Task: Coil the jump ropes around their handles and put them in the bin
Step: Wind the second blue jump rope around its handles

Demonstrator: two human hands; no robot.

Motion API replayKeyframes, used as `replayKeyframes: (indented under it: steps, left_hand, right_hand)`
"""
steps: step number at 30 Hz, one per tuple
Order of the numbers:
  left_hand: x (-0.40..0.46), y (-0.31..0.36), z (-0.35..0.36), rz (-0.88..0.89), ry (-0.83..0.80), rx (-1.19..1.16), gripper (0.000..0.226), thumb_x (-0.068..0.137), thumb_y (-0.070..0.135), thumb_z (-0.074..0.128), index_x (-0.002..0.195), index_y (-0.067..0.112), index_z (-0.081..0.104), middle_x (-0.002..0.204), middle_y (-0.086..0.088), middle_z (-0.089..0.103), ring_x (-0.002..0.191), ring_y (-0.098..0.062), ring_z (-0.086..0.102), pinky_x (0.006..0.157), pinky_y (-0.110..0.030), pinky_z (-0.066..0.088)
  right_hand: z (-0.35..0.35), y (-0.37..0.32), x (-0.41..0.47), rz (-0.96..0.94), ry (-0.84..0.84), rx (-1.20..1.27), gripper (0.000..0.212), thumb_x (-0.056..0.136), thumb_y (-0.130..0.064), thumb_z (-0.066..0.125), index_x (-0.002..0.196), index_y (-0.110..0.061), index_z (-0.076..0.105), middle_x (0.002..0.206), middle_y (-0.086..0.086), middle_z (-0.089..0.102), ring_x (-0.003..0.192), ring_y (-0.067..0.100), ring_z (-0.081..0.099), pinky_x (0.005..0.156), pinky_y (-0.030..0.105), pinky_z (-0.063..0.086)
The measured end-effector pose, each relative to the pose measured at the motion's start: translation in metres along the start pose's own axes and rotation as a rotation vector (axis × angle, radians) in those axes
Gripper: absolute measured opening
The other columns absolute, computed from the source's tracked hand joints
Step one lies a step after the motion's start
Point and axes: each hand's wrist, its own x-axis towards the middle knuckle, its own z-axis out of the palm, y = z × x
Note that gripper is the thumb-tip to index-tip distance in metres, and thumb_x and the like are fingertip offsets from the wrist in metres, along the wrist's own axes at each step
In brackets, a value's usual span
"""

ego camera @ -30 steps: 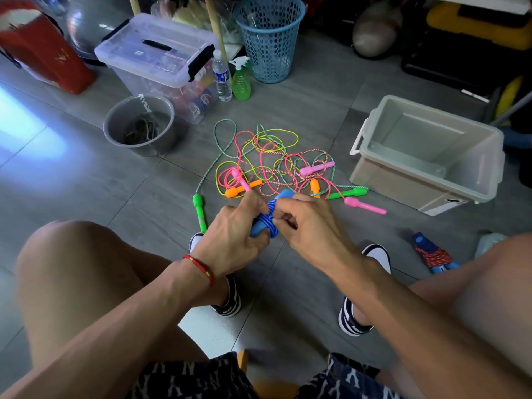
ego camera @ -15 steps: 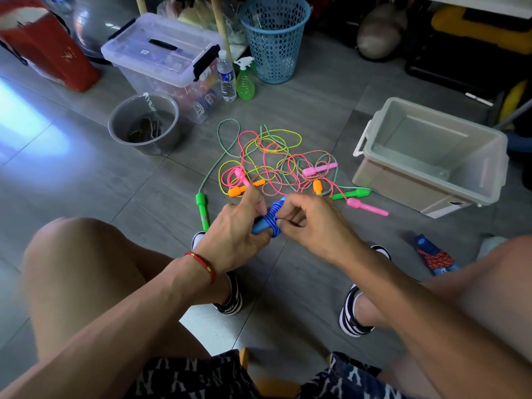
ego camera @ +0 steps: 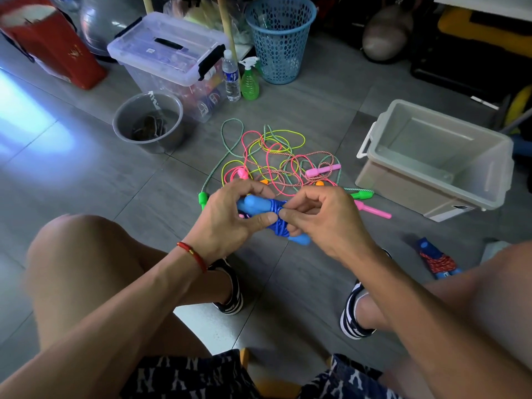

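A blue jump rope with its cord wound around the blue handles sits between my hands above the floor. My left hand grips the handles from the left. My right hand pinches the blue cord at the coil. Behind them on the floor lies a tangle of loose jump ropes in pink, yellow and green, with pink, orange and green handles. An open grey bin stands at the right. A coiled rope with blue handles and red cord lies on the floor near my right knee.
A grey bucket, a lidded clear box, a water bottle, a green spray bottle and a blue basket stand behind the ropes. A red bag is far left. My knees and feet frame the floor below.
The blue bundle has turned from pointing upward to lying more sideways between my hands. Both hands have shifted a little lower and closer together on it.
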Motion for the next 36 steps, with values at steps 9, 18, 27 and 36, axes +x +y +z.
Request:
replayKeyframes:
  steps: [9, 18, 27, 36]
  left_hand:
    - [-0.001, 0.012, 0.005, -0.152, 0.071, -0.491, 0.057, 0.082, -0.007, 0.076, 0.122, 0.011, 0.04, 0.099, -0.027, 0.071, 0.074, -0.024, 0.067, 0.063, -0.032, 0.056]
    - [0.0, 0.009, 0.001, -0.17, -0.077, -0.533, 0.068, 0.087, -0.006, 0.068, 0.141, 0.014, 0.033, 0.114, -0.013, 0.073, 0.103, -0.028, 0.069, 0.09, -0.043, 0.058]
    - [0.0, 0.011, -0.003, -0.202, -0.182, -0.457, 0.06, 0.086, 0.008, 0.067, 0.141, 0.009, 0.044, 0.124, -0.014, 0.067, 0.107, -0.024, 0.066, 0.096, -0.04, 0.055]
    - [0.004, 0.003, -0.001, -0.063, -0.209, -0.077, 0.066, 0.092, 0.028, 0.065, 0.152, 0.012, 0.04, 0.127, -0.008, 0.068, 0.121, -0.029, 0.061, 0.109, -0.05, 0.045]
  right_hand:
    - [0.012, -0.004, -0.004, 0.078, 0.094, 0.228, 0.009, 0.087, -0.003, 0.075, 0.082, -0.001, 0.067, 0.064, 0.008, 0.067, 0.054, 0.016, 0.065, 0.05, 0.03, 0.056]
    - [0.013, -0.006, -0.009, 0.065, 0.081, 0.267, 0.013, 0.086, -0.007, 0.078, 0.09, -0.005, 0.066, 0.077, 0.01, 0.065, 0.057, 0.018, 0.066, 0.053, 0.038, 0.06]
    - [0.019, 0.001, -0.011, -0.218, 0.118, -0.004, 0.026, 0.086, -0.008, 0.076, 0.101, -0.029, 0.07, 0.074, -0.007, 0.06, 0.064, 0.023, 0.064, 0.053, 0.041, 0.061]
    - [0.03, 0.019, -0.009, -0.15, 0.232, 0.013, 0.028, 0.088, -0.007, 0.073, 0.092, -0.034, 0.067, 0.072, -0.004, 0.067, 0.061, 0.02, 0.071, 0.06, 0.048, 0.061]
